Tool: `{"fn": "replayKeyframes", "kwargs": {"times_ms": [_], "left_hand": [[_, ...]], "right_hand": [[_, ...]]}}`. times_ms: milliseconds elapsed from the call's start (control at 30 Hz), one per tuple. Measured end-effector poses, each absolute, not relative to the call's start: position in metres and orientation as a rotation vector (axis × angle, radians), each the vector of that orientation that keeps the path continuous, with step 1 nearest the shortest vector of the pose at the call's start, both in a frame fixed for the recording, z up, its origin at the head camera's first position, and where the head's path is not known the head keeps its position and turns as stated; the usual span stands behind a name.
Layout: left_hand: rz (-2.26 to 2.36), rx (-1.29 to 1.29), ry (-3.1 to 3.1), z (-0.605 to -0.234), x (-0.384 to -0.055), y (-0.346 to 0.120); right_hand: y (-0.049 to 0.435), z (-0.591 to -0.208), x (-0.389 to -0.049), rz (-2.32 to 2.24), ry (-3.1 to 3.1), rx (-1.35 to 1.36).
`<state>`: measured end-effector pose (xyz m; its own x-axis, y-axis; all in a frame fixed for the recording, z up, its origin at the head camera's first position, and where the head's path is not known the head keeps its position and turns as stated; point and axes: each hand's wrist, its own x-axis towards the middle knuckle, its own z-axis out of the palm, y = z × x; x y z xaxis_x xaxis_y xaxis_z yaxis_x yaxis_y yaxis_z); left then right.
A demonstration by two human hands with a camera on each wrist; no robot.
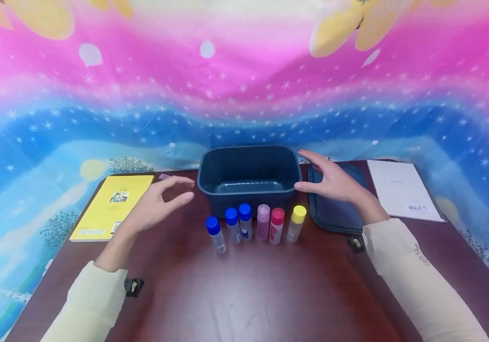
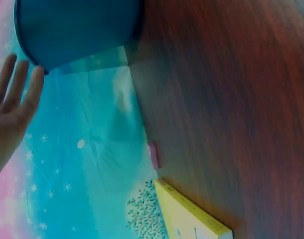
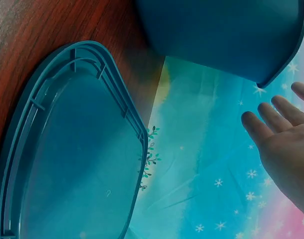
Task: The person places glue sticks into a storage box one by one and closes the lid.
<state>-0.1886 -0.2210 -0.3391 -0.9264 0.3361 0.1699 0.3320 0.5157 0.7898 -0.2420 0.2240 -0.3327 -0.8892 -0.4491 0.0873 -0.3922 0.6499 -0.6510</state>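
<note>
A dark blue-grey plastic bin (image 1: 250, 204) stands upright at the back of the table, its inside visible from above. To its left my left hand (image 1: 152, 204) hovers with fingers extended and holds nothing. On the other side my right hand (image 1: 334, 180) is spread close to the bin's right rim; whether it touches I cannot tell. Several small capped glue bottles stand in front of the bin: blue-capped bottles (image 1: 216, 235), a pink bottle (image 1: 263, 223), a red-capped bottle (image 1: 276, 226) and a yellow-capped bottle (image 1: 297, 224). Both wrist views show straight fingers apart from the bin wall.
The bin's lid (image 1: 334, 209) lies flat on the table under my right hand. A yellow book (image 1: 111, 204) is at the left edge, a white book (image 1: 404, 190) at the right. Beside the yellow book sits a small pink item (image 2: 152, 156). A patterned cloth (image 1: 244, 104) hangs behind the table.
</note>
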Motion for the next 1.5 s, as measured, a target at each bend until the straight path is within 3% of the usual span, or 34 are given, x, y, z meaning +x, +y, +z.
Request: {"fn": "replayKeyframes", "kwargs": {"times_ms": [267, 1200, 1500], "left_hand": [[1.505, 0.709, 2.423, -0.351, -0.176, -0.209], [1.409, 0.879, 2.363, -0.367, -0.175, -0.192], [1.458, 0.768, 2.309, -0.362, -0.172, -0.193]], "right_hand": [[0.223, -0.336, -0.243, -1.082, 2.754, -0.684], [0.211, -0.339, -0.249, -0.996, 2.797, -0.625], [0.212, -0.340, -0.249, -1.091, 2.742, -0.626]]}}
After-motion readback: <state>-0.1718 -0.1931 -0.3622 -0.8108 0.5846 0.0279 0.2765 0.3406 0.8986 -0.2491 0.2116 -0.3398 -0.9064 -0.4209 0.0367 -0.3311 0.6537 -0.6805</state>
